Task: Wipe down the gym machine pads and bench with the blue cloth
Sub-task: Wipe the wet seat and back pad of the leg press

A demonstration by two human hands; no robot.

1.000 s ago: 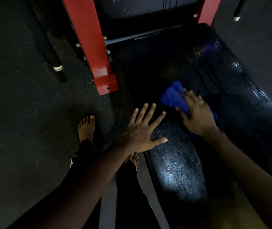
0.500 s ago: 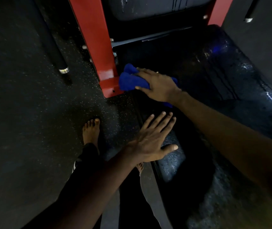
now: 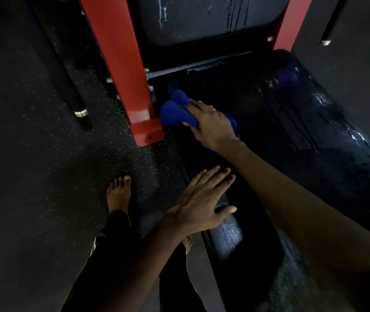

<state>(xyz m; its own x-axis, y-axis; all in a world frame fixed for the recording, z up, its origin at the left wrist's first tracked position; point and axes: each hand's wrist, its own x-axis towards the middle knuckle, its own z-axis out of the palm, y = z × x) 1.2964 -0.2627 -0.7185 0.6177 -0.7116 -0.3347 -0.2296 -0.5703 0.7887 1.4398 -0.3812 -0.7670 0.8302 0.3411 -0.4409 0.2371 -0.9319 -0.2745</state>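
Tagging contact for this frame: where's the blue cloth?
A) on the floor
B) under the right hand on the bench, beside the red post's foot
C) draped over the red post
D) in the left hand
B: the right hand holds the blue cloth down on the bench beside the red post; the left hand is spread flat, empty.

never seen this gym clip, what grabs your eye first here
The bright blue cloth stands out, held by the right hand against the black bench, beside the red frame post. Nearer the camera, the left hand is open over the bench's wet edge.
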